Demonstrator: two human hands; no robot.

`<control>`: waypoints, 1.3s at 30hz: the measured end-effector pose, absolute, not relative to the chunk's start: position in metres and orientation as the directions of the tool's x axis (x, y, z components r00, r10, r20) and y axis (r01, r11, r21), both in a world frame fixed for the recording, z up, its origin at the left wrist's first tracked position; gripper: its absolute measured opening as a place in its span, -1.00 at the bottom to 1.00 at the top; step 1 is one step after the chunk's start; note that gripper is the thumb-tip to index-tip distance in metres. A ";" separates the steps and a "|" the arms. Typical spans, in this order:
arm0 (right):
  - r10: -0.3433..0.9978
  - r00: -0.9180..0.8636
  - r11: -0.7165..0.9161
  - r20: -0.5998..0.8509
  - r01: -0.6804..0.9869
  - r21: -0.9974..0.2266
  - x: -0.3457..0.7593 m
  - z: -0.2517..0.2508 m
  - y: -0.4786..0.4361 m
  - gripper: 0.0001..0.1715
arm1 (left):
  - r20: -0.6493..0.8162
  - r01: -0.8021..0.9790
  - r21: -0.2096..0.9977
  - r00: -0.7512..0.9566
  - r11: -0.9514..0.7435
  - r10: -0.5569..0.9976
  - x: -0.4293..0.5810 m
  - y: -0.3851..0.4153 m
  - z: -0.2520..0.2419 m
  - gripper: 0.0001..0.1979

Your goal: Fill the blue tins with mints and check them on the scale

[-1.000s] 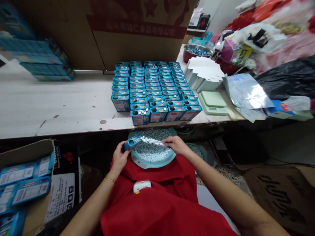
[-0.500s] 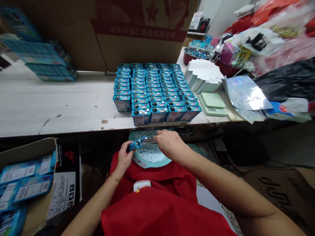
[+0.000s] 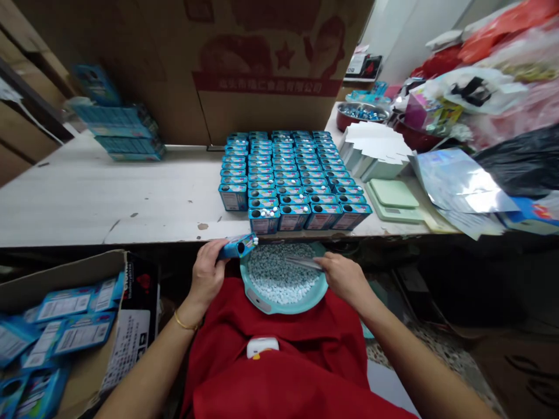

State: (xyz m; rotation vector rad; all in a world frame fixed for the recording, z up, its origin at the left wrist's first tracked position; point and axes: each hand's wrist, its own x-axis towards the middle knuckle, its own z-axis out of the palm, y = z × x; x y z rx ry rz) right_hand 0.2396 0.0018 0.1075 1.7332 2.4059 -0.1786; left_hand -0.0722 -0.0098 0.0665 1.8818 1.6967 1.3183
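Observation:
My left hand [image 3: 208, 271] is wrapped round a small blue candy tin [image 3: 229, 249] with a dark round hole in its end. The tin is tilted beside the left rim of a turquoise basin [image 3: 279, 308], with a few white pellets at its upper corner. Many small pale candies [image 3: 283, 285] fill the basin. Closed on the handle of a narrow metal scoop [image 3: 303, 262], my right hand [image 3: 346, 278] is at the basin's right rim. The scoop's tip lies over the candies. Further back, blue tins [image 3: 283, 174] stand in tight rows on the table.
A pale green scale [image 3: 394, 194] and a stack of white cards [image 3: 376, 142] are right of the tins. More tins [image 3: 124, 131] are stacked at the left, before a large carton [image 3: 262, 110]. An open carton of tins [image 3: 105, 372] stands lower left.
The scoop has moved away from the tin's hole, rightward over the basin. My left hand has tilted the tin and shifted it slightly up and left. The view has shifted a little.

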 end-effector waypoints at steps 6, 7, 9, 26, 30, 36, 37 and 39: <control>0.924 -0.273 0.243 -0.269 0.960 -0.138 0.254 0.078 -0.013 -0.55 | 0.281 0.316 0.929 -0.262 -0.193 0.923 -0.095 0.074 0.061 -0.54; 0.921 -0.273 0.236 -0.278 0.958 -0.160 0.253 0.074 -0.017 -0.54 | 0.276 0.298 0.934 -0.251 -0.197 0.928 -0.097 0.089 0.056 -0.53; 0.914 -0.281 0.232 -0.292 0.954 -0.191 0.251 0.067 -0.023 -0.52 | 0.297 0.350 0.915 -0.252 -0.200 0.921 -0.098 0.114 0.048 -0.57; 0.843 -0.447 0.230 -0.300 0.803 -0.550 0.261 -0.032 -0.008 -0.49 | 0.154 0.461 0.544 -0.876 0.701 0.457 -0.344 -0.133 0.026 -0.52; 0.852 -0.434 0.219 -0.293 0.804 -0.552 0.248 -0.027 -0.009 -0.52 | 0.050 0.433 0.507 -0.878 0.745 0.476 -0.352 -0.157 -0.002 -0.51; 0.860 -0.410 0.190 -0.304 0.810 -0.554 0.241 -0.027 -0.009 -0.50 | 0.102 0.480 0.614 -0.835 0.627 0.540 -0.343 -0.154 0.024 -0.37; 0.866 -0.399 0.184 -0.301 0.814 -0.551 0.240 -0.028 -0.009 -0.50 | 0.148 0.487 0.671 -0.827 0.560 0.542 -0.336 -0.154 0.037 -0.32; 0.873 -0.384 0.175 -0.302 0.823 -0.541 0.236 -0.032 -0.009 -0.50 | 0.168 0.491 0.745 -0.793 0.451 0.586 -0.313 -0.152 0.065 -0.33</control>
